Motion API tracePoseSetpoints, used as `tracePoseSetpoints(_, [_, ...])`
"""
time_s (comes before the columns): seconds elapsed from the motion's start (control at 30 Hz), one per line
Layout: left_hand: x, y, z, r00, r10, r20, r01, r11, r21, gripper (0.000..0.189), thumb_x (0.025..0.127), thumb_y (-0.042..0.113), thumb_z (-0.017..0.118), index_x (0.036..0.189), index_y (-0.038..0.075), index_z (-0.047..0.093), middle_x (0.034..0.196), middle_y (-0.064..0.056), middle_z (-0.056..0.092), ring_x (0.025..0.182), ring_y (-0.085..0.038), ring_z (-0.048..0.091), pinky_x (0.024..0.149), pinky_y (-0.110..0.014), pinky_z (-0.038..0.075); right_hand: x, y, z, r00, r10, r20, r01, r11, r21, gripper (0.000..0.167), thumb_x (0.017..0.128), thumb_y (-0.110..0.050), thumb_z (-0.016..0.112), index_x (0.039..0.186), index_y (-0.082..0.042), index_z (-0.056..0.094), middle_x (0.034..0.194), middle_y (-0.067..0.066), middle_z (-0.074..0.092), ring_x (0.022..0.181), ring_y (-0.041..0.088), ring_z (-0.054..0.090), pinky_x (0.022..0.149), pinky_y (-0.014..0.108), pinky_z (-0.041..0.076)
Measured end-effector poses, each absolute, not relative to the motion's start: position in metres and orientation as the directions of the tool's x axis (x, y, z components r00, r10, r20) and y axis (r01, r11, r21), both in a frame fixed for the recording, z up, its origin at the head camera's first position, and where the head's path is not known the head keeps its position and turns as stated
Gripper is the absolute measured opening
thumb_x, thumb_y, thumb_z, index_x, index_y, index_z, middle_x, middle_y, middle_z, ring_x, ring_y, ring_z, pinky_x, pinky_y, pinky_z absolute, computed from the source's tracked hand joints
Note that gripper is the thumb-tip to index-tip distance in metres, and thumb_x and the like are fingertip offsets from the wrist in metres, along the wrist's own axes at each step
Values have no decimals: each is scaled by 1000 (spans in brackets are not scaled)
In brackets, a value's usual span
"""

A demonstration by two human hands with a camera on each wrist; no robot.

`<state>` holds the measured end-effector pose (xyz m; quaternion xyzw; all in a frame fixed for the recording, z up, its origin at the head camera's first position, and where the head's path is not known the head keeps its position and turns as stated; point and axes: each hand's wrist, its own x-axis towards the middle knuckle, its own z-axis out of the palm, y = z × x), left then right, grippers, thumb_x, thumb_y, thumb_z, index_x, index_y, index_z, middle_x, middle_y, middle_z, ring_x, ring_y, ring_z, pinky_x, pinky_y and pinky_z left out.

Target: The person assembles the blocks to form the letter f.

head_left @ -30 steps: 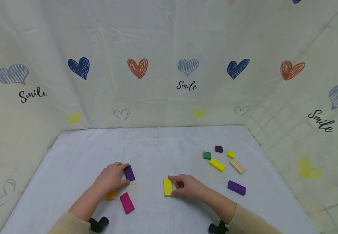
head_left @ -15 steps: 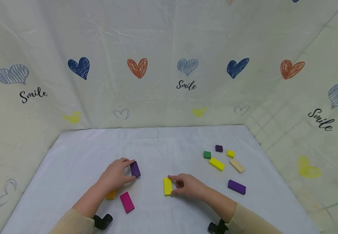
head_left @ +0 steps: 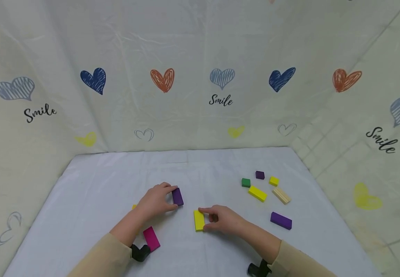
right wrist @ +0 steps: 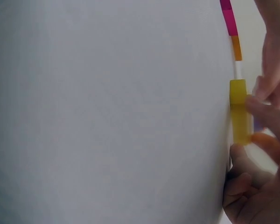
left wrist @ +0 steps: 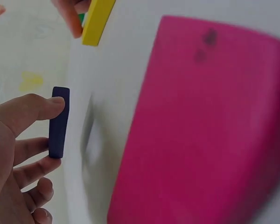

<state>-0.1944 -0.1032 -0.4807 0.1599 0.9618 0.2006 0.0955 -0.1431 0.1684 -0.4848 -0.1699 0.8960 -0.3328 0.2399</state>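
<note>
My left hand (head_left: 156, 200) pinches a purple block (head_left: 177, 196) between thumb and fingers. In the left wrist view that block (left wrist: 59, 122) hangs above the white cloth, its shadow apart from it. My right hand (head_left: 224, 220) holds a yellow block (head_left: 199, 221) by its two ends, thumb at the near end and index finger at the far end. The right wrist view has this yellow block (right wrist: 240, 112) on the cloth. A magenta block (head_left: 152, 239) lies below my left forearm, close up in the left wrist view. An orange block (head_left: 134, 206) is mostly hidden behind the left wrist.
On the right lie a purple block (head_left: 281, 220), a yellow block (head_left: 257, 193), a plain wood piece (head_left: 281, 195) and small green (head_left: 246, 182), dark purple (head_left: 260, 175) and yellow (head_left: 274, 181) blocks. A white cloth (head_left: 117, 173) covers the table; a printed curtain hangs behind.
My left hand has carried the purple block to the right, towards the yellow block. The left forearm now covers most of the orange block. My right hand has stayed on the yellow block.
</note>
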Motion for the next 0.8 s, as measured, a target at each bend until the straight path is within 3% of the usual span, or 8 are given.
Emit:
tracePoseSetpoints(0.57, [-206, -59, -494, -865, 474, -167, 370, 825, 427, 65, 82, 38, 78, 142, 23, 56, 133, -6, 55, 117, -26, 54, 99, -47, 48, -145, 171, -492, -824, -492, -282, -203, 721, -663, 55, 86, -36, 78, 137, -26, 62, 81, -6, 55, 75, 10, 50, 63, 23, 42])
tracePoseSetpoints(0.8, [-211, -62, -495, -831, 506, -231, 331, 783, 526, 66, 87, 34, 74, 147, 25, 49, 141, -9, 48, 124, -26, 49, 103, -48, 44, -145, 172, -491, -827, -484, -285, -200, 728, -656, 55, 85, -37, 78, 137, -27, 62, 80, -6, 55, 75, 10, 50, 63, 23, 42])
